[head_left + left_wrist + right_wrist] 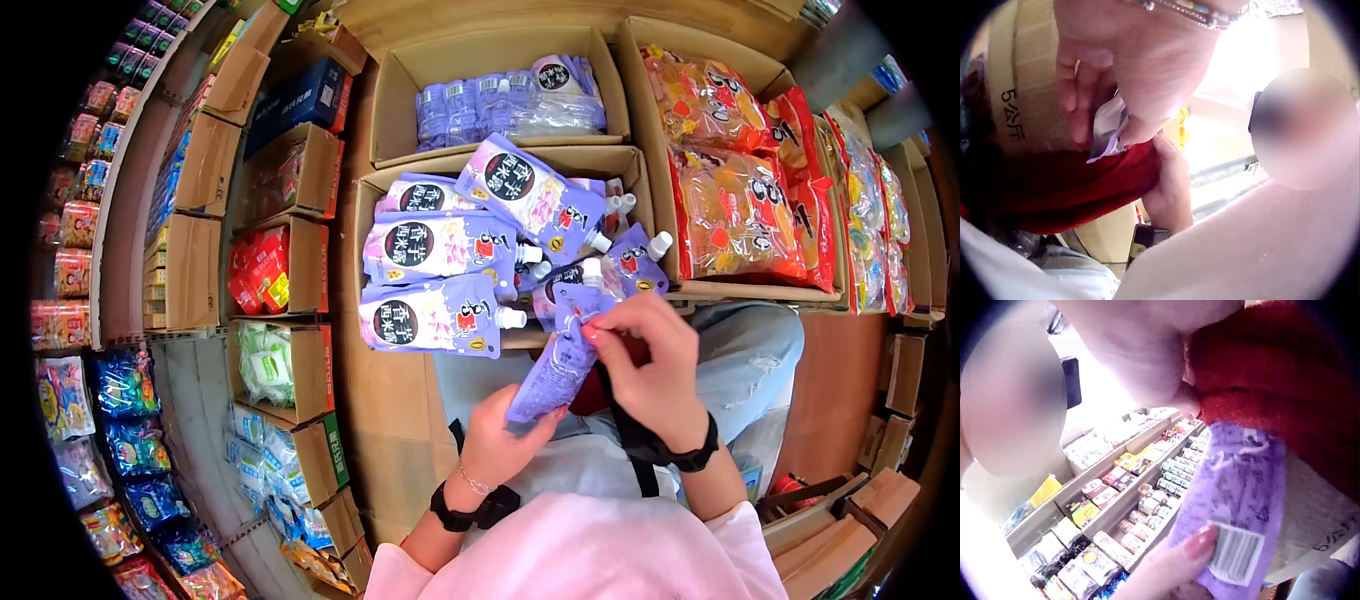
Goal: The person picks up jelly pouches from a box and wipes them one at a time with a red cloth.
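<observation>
A purple spouted drink pouch [556, 376] is held tilted over the lap, its white cap pointing toward the cartons. My left hand [503, 442] grips its lower end; in the right wrist view the thumb [1200, 544] presses beside the barcode [1235, 553]. At the pouch's upper side edge, my right hand [652, 365] has curled fingers, with a dark red cloth [1241, 375] bunched in them against the pouch. That cloth hangs below both hands in the left wrist view. Several matching pouches [430, 315] lie on the carton in front.
Behind the pouches' open carton [645, 200], another carton [385, 110] holds more purple pouches. A carton [632, 60] of red-and-clear snack bags [735, 210] stands right. Shelves of boxed goods [265, 270] line the left side. The person's jeans-clad knee [750, 355] sits close to the cartons.
</observation>
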### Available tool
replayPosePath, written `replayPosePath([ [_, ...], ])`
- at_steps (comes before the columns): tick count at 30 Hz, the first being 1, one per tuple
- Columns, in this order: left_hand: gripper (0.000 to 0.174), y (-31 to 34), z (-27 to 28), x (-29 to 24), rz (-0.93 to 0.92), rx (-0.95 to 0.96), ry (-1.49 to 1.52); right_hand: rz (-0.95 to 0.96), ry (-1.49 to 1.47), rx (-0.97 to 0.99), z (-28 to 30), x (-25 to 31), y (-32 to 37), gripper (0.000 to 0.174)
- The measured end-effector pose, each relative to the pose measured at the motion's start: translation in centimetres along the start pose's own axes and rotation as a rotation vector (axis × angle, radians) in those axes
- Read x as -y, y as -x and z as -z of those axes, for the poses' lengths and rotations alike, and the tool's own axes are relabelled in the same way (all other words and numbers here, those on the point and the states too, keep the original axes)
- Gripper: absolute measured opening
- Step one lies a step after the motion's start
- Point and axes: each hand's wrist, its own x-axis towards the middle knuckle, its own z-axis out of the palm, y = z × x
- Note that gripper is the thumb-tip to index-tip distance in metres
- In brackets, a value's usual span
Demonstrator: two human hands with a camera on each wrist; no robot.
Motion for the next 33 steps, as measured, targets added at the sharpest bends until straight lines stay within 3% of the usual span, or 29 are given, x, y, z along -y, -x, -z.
replayPosePath([
  [5,0.018,0.0,0.1,-0.8,0.056,-0.068,0.241,-0.084,0.087,-0.067,0.6,-1.9,0.4,0.011],
  [7,0.018,0.5,0.4,-1.3,0.064,-0.141,0.362,-0.149,-0.060,-0.058,0.5,-1.9,1.5,0.010],
  [11,0.022,-1.6,2.5,-3.7,-0.175,-0.115,0.073,-0.239,-0.108,0.019,0.8,-3.1,3.4,0.011],
  [14,0.030,-5.1,2.6,-4.9,-0.493,-0.206,-0.307,-0.240,-0.117,0.047,0.9,-2.3,3.8,0.011],
  [16,0.031,-7.4,2.1,-6.0,-0.556,-0.236,-0.490,-0.152,-0.107,0.029,1.1,-1.4,3.7,0.010],
  [20,0.045,-11.0,0.6,-4.7,-0.660,-0.188,-0.876,-0.233,-0.162,0.034,1.6,-0.9,3.6,0.010],
  [21,0.049,-11.2,0.4,-4.4,-0.561,-0.144,-0.767,-0.211,-0.136,0.037,1.8,-0.8,3.5,0.010],
  [25,0.053,-11.8,1.7,-4.8,-0.561,-0.025,-0.917,-0.239,-0.234,0.052,1.6,-2.0,4.3,0.009],
  [33,0.044,-12.0,2.4,-8.2,-0.492,0.230,-0.906,-0.228,-0.307,0.181,1.0,-1.8,2.9,0.010],
])
